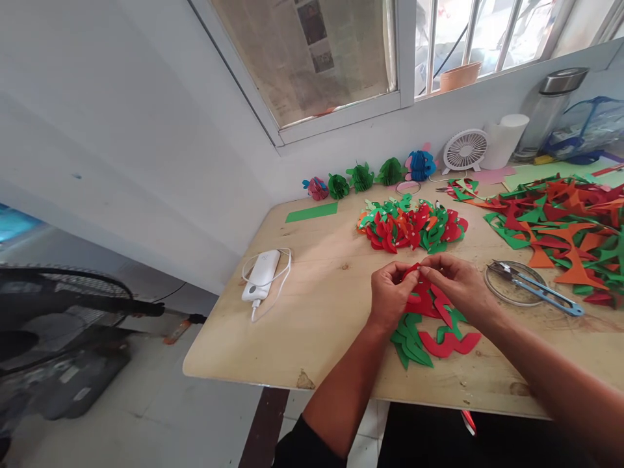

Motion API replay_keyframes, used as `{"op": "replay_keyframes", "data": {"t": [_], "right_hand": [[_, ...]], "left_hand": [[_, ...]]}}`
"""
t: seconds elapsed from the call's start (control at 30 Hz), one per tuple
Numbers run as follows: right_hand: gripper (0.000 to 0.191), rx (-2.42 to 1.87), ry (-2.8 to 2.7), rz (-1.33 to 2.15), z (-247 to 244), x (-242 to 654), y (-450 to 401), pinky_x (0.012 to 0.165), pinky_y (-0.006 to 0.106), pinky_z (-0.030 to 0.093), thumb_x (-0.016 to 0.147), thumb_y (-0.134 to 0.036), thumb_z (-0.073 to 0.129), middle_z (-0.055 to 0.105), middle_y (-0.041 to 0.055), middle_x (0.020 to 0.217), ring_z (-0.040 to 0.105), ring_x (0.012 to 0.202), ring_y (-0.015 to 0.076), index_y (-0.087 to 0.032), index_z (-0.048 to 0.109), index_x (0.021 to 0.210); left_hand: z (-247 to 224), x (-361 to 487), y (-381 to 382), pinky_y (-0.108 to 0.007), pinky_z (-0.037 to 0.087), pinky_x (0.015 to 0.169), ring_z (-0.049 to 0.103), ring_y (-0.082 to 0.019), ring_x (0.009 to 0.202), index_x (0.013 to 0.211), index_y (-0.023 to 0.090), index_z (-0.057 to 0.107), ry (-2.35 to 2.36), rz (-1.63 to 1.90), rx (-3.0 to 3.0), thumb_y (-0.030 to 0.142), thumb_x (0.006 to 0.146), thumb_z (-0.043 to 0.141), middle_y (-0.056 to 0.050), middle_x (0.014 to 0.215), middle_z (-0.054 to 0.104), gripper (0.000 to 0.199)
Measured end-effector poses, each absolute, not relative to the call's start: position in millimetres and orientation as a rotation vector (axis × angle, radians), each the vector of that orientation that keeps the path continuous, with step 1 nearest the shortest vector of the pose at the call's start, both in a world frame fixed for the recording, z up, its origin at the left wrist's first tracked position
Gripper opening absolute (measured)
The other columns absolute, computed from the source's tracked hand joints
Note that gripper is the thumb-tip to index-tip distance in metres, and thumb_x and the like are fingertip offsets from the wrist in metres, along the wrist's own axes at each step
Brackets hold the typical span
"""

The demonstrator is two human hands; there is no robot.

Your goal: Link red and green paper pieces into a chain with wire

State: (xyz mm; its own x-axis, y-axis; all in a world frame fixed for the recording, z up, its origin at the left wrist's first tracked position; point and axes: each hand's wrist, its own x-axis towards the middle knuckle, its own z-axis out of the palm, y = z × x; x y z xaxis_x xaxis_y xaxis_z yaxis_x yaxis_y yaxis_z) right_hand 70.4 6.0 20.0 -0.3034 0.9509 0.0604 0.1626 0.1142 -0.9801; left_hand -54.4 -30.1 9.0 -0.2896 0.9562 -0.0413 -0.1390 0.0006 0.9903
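My left hand (pixel 394 292) and my right hand (pixel 453 279) meet over the table, both pinching a small red paper piece (pixel 413 268) between thumbs and fingers. Much of that piece is hidden by the fingers. Below them lie more red paper cut-outs (pixel 451 344), and green leaf-shaped cut-outs (pixel 412 341) fan out beside these. Just beyond my hands sits a pile of red, green and orange paper shapes (pixel 414 224) dotted with small pale marks.
A blue-handled snipping tool (pixel 548 292) rests on a metal ring at the right, before a heap of paper scraps (pixel 570 227). A white power bank (pixel 262 276) with cable lies left. Folded paper figures (pixel 361 177), a small fan (pixel 465 151) and a glass bottle (pixel 550 110) line the wall.
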Motion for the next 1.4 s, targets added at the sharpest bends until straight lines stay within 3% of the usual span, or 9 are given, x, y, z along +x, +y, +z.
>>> {"op": "replay_keyframes", "data": {"t": [0.17, 0.37, 0.57, 0.8, 1.03, 1.4], "right_hand": [[0.023, -1.158, -1.604, 1.214, 12.8, 71.7, 8.9, 0.050, 0.025, 0.036, 0.072, -0.041, 0.060, 0.055, -0.0008, 0.061, 0.046, 0.054, 0.0114, -0.018, 0.059, 0.074], [0.024, -1.177, -1.544, 1.237, 13.1, 71.7, 9.2, 0.053, 0.026, 0.039, 0.072, -0.041, 0.060, 0.058, 0.0006, 0.064, 0.049, 0.057, 0.0124, -0.017, 0.058, 0.074], [0.027, -1.177, -1.473, 1.278, 17.5, 70.8, 8.9, 0.048, 0.024, 0.036, 0.069, -0.044, 0.063, 0.056, -0.0012, 0.059, 0.047, 0.052, 0.0110, -0.017, 0.060, 0.072], [0.030, -1.114, -1.384, 1.436, 17.9, 69.4, 8.1, 0.054, 0.025, 0.042, 0.066, -0.047, 0.066, 0.059, 0.0000, 0.064, 0.052, 0.058, 0.0124, -0.018, 0.060, 0.072], [0.028, -1.025, -1.375, 1.487, 19.2, 70.0, 6.9, 0.056, 0.023, 0.041, 0.073, -0.046, 0.060, 0.055, -0.0022, 0.062, 0.048, 0.058, 0.0102, -0.017, 0.060, 0.069], [0.029, -1.132, -1.433, 1.377, 20.3, 69.6, 9.8, 0.049, 0.024, 0.037, 0.067, -0.047, 0.061, 0.050, -0.0031, 0.058, 0.044, 0.052, 0.0106, -0.019, 0.055, 0.068]], "left_hand": [[8.0, -54.5, -30.4, -0.020, 0.047, 0.049, 0.054, -0.009, 0.054, 0.072, 0.013, 0.068, 1.312, 1.457, 0.978, 0.029, 0.066, 0.069, -0.001, 0.064, 0.063, 0.017], [7.7, -54.4, -28.5, -0.023, 0.048, 0.054, 0.057, -0.011, 0.055, 0.071, 0.012, 0.067, 1.143, 1.462, 0.770, 0.044, 0.073, 0.062, -0.003, 0.062, 0.064, 0.033], [7.2, -54.4, -29.2, -0.018, 0.044, 0.045, 0.055, -0.009, 0.053, 0.078, 0.013, 0.065, 1.191, 1.361, 0.783, 0.037, 0.064, 0.071, -0.001, 0.067, 0.063, 0.028], [6.5, -55.2, -29.9, -0.016, 0.043, 0.040, 0.051, -0.007, 0.049, 0.077, 0.013, 0.061, 1.186, 1.318, 0.793, 0.036, 0.064, 0.071, 0.000, 0.062, 0.060, 0.028], [8.6, -55.0, -30.6, -0.018, 0.046, 0.041, 0.051, -0.007, 0.051, 0.071, 0.012, 0.059, 1.182, 1.347, 0.823, 0.034, 0.062, 0.073, 0.000, 0.062, 0.058, 0.027], [10.3, -53.3, -31.0, -0.018, 0.043, 0.043, 0.048, -0.006, 0.047, 0.068, 0.012, 0.062, 1.231, 1.260, 0.901, 0.035, 0.062, 0.071, 0.001, 0.057, 0.056, 0.026]]}}
